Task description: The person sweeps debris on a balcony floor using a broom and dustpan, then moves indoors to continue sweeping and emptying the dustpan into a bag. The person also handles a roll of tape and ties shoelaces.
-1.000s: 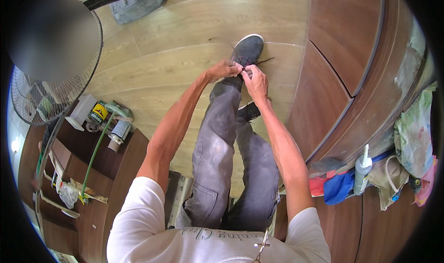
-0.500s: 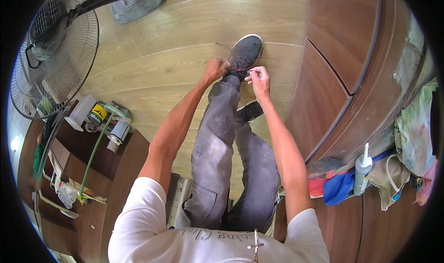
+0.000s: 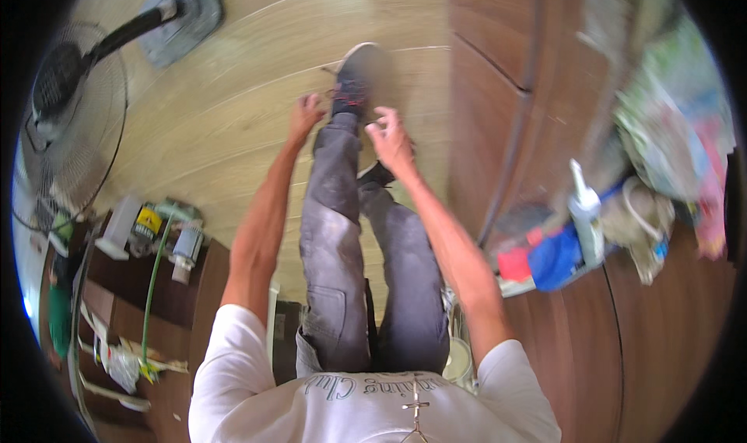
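I look down my own grey trousers (image 3: 342, 233) to a dark shoe (image 3: 356, 77) on my stretched-out foot, resting on the light wooden floor (image 3: 233, 124). My left hand (image 3: 305, 116) hovers just left of the shoe's laces with its fingers spread. My right hand (image 3: 389, 138) is to the right of the ankle, fingers loosely curled and apart, with nothing seen in it. The other foot wears a dark shoe (image 3: 377, 175), tucked under the right forearm. The picture is blurred by motion.
A standing fan (image 3: 70, 124) with a flat base (image 3: 180, 19) stands at the left. A dark low shelf (image 3: 132, 287) with small bottles and clutter lies lower left. Brown wooden cabinet doors (image 3: 506, 93) rise at the right, beside a spray bottle (image 3: 585, 217) and piled cloths.
Both hands were pinched on the shoe's laces; now they have come off and moved apart to either side. The view has swung, shifting everything and blurring it.
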Available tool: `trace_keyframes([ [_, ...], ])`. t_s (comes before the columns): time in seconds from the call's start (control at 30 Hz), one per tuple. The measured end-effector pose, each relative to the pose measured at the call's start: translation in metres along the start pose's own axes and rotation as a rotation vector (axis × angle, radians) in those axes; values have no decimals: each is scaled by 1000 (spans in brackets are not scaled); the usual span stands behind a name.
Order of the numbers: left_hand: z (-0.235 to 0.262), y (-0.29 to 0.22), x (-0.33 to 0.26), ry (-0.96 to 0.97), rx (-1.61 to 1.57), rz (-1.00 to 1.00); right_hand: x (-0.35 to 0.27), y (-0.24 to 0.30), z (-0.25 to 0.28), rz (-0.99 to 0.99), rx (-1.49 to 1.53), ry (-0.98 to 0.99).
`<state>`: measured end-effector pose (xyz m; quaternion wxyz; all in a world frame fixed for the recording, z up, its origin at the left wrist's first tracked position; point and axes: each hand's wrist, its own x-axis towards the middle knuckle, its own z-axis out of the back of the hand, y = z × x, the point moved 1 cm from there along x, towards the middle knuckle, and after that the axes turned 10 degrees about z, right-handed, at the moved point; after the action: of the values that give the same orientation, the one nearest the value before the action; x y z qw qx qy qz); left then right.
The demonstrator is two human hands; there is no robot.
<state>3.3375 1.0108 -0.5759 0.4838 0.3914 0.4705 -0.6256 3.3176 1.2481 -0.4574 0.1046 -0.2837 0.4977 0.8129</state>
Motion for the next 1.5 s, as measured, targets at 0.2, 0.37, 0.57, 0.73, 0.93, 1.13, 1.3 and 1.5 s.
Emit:
trace_keyframes([
  [0.2,73,25,-108,-14,96,-26,-138,117,107,-529,1347,-291],
  [0.37,111,58,-188,-21,45,-12,-168,101,164,-497,1834,-823],
  [0.57,121,24,-277,-96,99,-133,-164,77,161,-538,1674,-825],
  [0.73,78,-70,-392,31,59,-485,-244,146,161,-331,1051,-665],
  [0.93,36,-135,-515,444,-52,-434,-310,246,186,-95,581,162],
  [1.13,72,-150,-543,419,-307,-609,-283,345,194,91,529,166],
  [1.3,164,-172,-555,261,-609,-670,-212,429,185,219,432,231],
  [1.5,245,-186,-602,299,-621,-549,-174,526,133,369,295,491],
])
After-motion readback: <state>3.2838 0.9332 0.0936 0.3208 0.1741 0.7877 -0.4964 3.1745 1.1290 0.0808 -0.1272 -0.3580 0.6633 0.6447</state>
